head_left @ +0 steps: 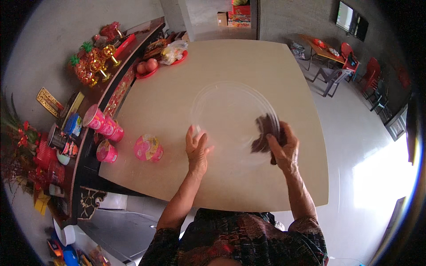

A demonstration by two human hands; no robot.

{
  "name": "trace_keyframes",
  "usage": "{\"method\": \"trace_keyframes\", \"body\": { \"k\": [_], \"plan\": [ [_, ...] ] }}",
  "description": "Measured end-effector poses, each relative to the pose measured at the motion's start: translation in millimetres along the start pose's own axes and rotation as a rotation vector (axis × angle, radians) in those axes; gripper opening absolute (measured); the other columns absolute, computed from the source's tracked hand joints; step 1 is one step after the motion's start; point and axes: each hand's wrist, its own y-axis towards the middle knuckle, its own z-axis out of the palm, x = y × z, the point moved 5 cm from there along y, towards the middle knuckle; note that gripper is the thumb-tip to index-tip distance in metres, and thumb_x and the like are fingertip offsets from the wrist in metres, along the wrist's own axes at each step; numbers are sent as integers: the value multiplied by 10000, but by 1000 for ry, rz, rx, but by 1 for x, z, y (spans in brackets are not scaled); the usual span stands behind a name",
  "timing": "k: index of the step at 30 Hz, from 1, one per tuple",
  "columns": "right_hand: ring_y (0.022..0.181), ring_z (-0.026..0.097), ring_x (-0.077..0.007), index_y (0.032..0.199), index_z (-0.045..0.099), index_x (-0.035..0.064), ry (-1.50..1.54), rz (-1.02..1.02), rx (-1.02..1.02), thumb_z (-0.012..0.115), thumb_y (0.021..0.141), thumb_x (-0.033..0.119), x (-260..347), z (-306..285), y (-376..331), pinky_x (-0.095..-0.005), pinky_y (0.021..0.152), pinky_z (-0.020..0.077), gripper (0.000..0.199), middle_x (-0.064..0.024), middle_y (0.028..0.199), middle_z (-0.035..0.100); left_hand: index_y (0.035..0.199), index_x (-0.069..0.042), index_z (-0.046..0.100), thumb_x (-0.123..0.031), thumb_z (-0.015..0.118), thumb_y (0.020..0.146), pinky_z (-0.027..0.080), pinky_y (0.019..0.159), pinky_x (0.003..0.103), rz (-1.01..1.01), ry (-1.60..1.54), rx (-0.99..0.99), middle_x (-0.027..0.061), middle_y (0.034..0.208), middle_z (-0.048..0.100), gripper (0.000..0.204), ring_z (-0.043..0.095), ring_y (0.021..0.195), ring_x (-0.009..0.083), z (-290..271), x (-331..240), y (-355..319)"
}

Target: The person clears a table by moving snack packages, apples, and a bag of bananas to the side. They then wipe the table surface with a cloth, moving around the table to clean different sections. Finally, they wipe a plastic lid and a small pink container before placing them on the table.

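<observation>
A large, clear, round disc-like cover with a ringed rim is in front of me, over the table. Whether it touches the tabletop, I cannot tell. At its lower left edge is my left hand, with thumb and fingers curled about the rim. My right hand grips a dark brown cloth and presses it against the right side of the rim. The cloth is bunched, its loose part blurred over the clear surface. Left of my left hand stands a pink tub with a printed lid.
More pink tubs line the table's left edge, beside a dark carved altar table with gold goblets. Red plates with round fruit and a bagged item sit at the far left. A grey chair stands to the right.
</observation>
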Motion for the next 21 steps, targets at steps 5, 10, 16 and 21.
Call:
{"method": "trace_keyframes", "body": {
  "k": [5, 10, 16, 21],
  "plan": [
    [866, 591, -282, 950, 598, 43, -800, -878, -59, 646, 649, -35, 57, 15, -20, -377, 677, 502, 315, -139, 1023, 559, 1414, -171, 301, -401, 619, 884, 381, 976, 568, -46, -354, 220, 212, 1370, 391, 660, 390, 1266, 378, 26, -20, -13],
    [853, 576, -278, 983, 615, 101, -902, -1010, 333, 667, 643, 142, 13, 53, -65, -384, 665, 494, 347, -157, 1020, 526, 1406, -180, 318, -260, 564, 921, 530, 813, 580, -336, -427, 271, 205, 1338, 441, 550, 486, 1192, 407, 36, -11, -29],
    [871, 563, -288, 1043, 598, 114, -538, -786, 598, 690, 698, 171, -17, 81, -70, -409, 716, 505, 361, -132, 1016, 509, 1425, -143, 210, -89, 560, 906, 558, 782, 534, -350, -341, 187, 182, 1343, 438, 628, 563, 1098, 378, -7, 38, -22],
    [960, 542, -307, 1036, 607, 124, -706, -755, 367, 669, 717, 153, -52, 120, -29, -430, 742, 461, 327, -122, 1052, 528, 1433, -176, 167, -7, 567, 851, 563, 758, 533, -564, -798, 320, 141, 1391, 411, 725, 543, 1129, 374, -5, 47, -22]
  ]
}}
